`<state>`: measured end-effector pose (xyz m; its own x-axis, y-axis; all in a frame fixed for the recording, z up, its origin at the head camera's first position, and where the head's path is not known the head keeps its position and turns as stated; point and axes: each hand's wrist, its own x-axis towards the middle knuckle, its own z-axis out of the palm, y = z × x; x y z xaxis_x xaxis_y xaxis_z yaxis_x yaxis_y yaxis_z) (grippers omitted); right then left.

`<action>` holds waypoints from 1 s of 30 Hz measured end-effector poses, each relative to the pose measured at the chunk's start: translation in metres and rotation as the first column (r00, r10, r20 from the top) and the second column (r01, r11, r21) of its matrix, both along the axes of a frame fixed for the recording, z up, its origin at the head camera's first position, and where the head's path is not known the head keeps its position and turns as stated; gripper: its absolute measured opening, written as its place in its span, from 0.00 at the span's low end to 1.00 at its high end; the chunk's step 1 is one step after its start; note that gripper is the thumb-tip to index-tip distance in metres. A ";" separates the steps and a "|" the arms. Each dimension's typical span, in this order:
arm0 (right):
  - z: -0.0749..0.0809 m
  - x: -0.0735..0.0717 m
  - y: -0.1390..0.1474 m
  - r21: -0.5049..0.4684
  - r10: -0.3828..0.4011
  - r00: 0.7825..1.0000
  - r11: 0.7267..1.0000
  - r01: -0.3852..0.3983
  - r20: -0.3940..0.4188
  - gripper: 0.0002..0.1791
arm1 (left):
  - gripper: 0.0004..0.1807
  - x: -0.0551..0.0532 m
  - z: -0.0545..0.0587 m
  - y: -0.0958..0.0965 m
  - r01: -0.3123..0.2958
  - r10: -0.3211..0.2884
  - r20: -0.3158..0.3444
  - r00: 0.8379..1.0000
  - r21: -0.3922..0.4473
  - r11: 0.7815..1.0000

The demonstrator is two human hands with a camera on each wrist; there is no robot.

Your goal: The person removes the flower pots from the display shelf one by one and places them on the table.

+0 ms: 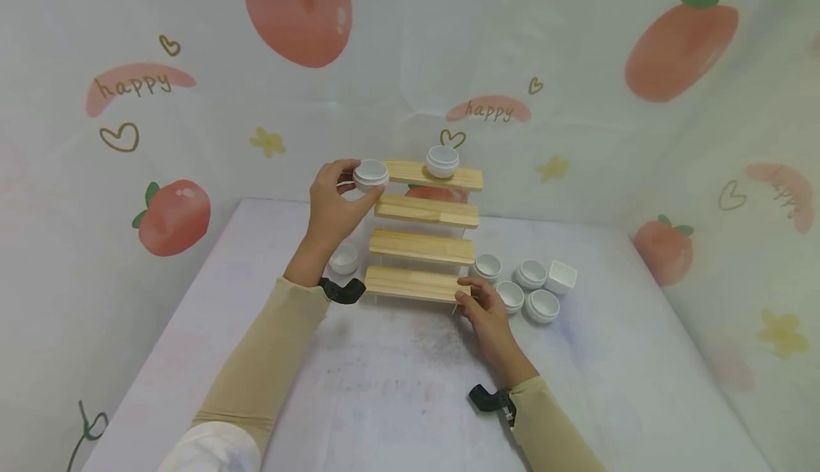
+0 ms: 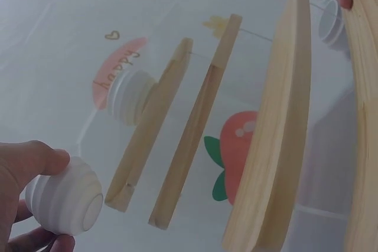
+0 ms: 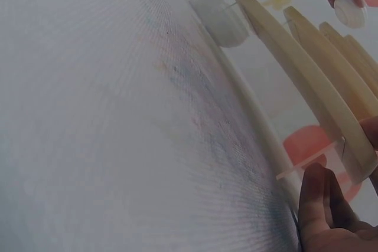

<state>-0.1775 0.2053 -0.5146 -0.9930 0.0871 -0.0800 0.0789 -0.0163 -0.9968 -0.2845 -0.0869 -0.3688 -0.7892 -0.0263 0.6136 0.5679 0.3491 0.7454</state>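
Note:
A small white ribbed bowl (image 1: 371, 175) is held by my left hand (image 1: 336, 200) at the left end of the rack's top board (image 1: 410, 173). In the left wrist view, the thumb and fingers pinch the bowl (image 2: 69, 196) by its sides, base toward the boards. My right hand (image 1: 492, 326) grips the right end of the lowest board (image 1: 410, 283) of the wooden stepped rack, thumb in front. The right wrist view has its fingers (image 3: 316, 202) around that end, beside a clear side support (image 3: 310, 160). Another white bowl (image 1: 443, 162) stands on the top board toward the right.
Right of the rack several white round bowls (image 1: 542, 306) and a square white bowl (image 1: 561, 278) stand on the table (image 1: 397, 401). One more bowl (image 1: 344, 259) sits left of the rack, beside my left forearm. A fruit-printed curtain (image 1: 384, 52) hangs behind.

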 end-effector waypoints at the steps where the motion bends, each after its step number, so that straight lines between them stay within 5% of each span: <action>1: 0.000 0.000 0.000 0.004 0.001 1.000 1.000 -0.001 0.002 0.19 | 0.30 0.000 -0.001 -0.001 -0.003 0.003 0.000 1.000 0.001 1.000; 30: 0.001 0.001 -0.001 0.010 -0.007 1.000 1.000 0.007 0.004 0.20 | 0.30 0.008 -0.015 -0.027 -0.074 0.073 0.038 0.997 0.014 0.997</action>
